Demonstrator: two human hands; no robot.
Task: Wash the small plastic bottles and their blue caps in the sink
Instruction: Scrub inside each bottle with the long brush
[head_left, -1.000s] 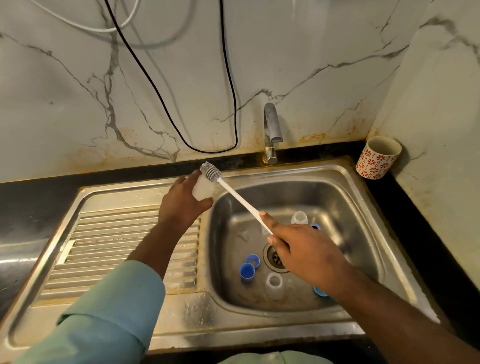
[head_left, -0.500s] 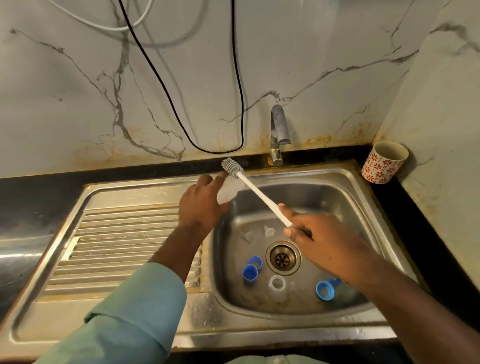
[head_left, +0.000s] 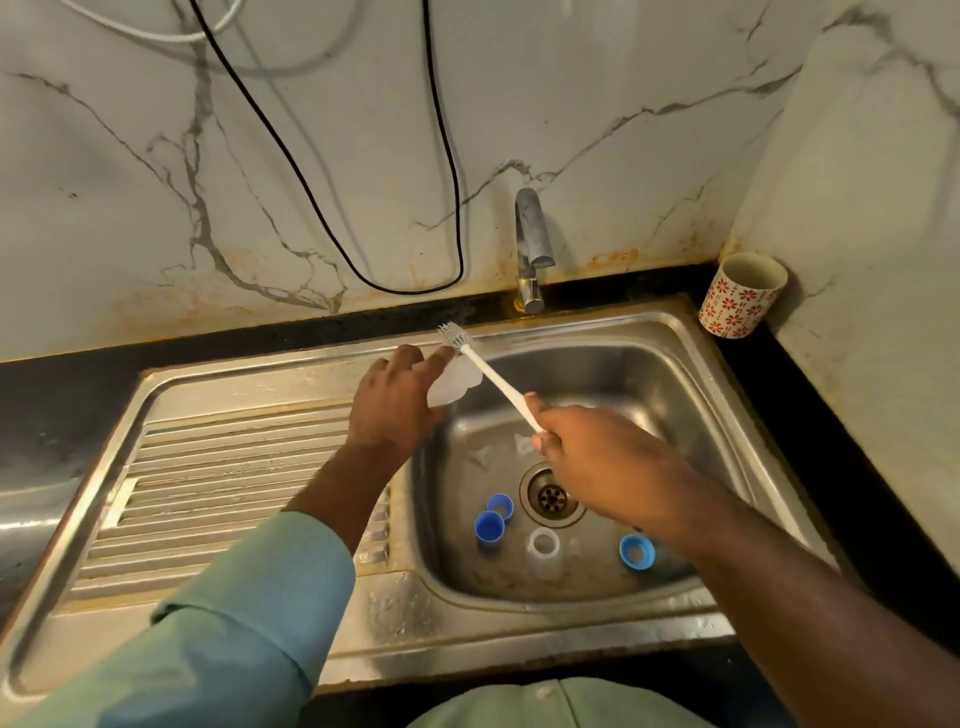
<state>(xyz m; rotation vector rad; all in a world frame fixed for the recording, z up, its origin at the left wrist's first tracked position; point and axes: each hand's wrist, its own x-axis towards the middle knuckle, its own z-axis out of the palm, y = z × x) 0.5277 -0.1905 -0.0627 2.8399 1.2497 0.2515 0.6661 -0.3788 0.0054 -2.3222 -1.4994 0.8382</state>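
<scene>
Head view: left hand (head_left: 390, 400) wrapped round small translucent bottle (head_left: 453, 381) above sink's (head_left: 670, 332) left rim; right hand (head_left: 597, 457) gripping white brush (head_left: 488, 371), bristles just past bottle. Likely light, thin-walled, slippery when wet: best held round the body, not squeezed hard. Down in basin: another bottle (head_left: 543, 546) and blue caps (head_left: 489, 526) near drain.

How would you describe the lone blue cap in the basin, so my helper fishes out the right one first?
Start at the steel sink and find its round drain. The lone blue cap lies on the basin floor toward the near right of the drain, just under the person's right forearm. Unlike the two blue caps touching each other left of the drain, it sits alone, open side up, right of an upright clear bottle.
</scene>
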